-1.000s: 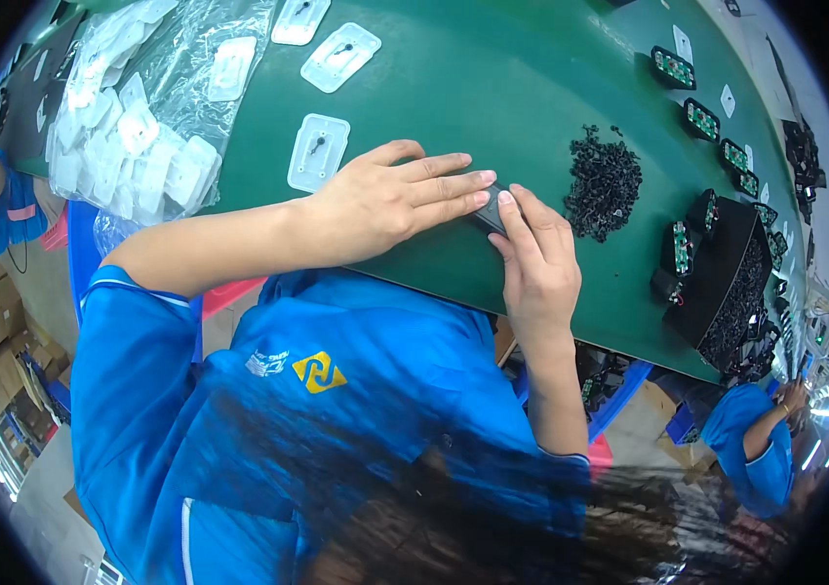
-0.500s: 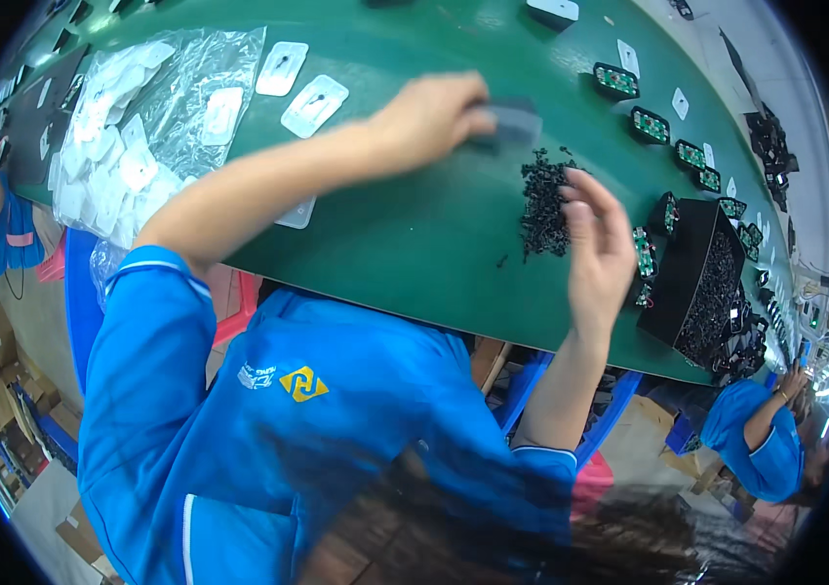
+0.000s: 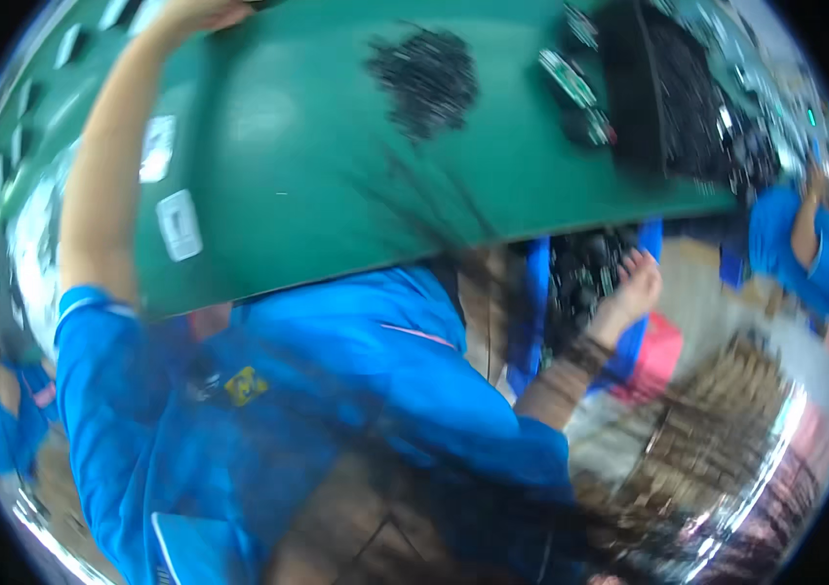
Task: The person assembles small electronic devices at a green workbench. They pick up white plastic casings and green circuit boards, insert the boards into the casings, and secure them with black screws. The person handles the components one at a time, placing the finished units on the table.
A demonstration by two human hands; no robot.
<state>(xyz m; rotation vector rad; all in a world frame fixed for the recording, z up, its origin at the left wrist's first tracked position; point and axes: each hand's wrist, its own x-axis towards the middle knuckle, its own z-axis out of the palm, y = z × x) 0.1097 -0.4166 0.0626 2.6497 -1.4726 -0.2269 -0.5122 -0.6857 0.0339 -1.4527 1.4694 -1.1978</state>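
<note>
My left hand (image 3: pixel 208 12) is stretched far out over the green table (image 3: pixel 307 185) and partly cut off by the upper rim. A dark edge shows at its fingertips, too blurred to name. My right hand (image 3: pixel 640 285) hangs beyond the table's near edge, fingers loosely bent and apart, with nothing seen in it. Close beside it is a blue-framed bin (image 3: pixel 539 312) under the table, filled with black parts. A pile of small black pieces (image 3: pixel 426 80) lies on the table between my arms.
A black box (image 3: pixel 634 93) of small black parts stands at the right, beside green circuit boards in black housings (image 3: pixel 571 83). White cards (image 3: pixel 179 225) lie left. A pink stool (image 3: pixel 661 353) and cartons (image 3: pixel 717 409) are below right. Another person in blue (image 3: pixel 790 249) works at the far right.
My left hand has gone up and left, away from the black pile. My right hand has left the pile and dropped past the table's near edge. The whole view has shifted.
</note>
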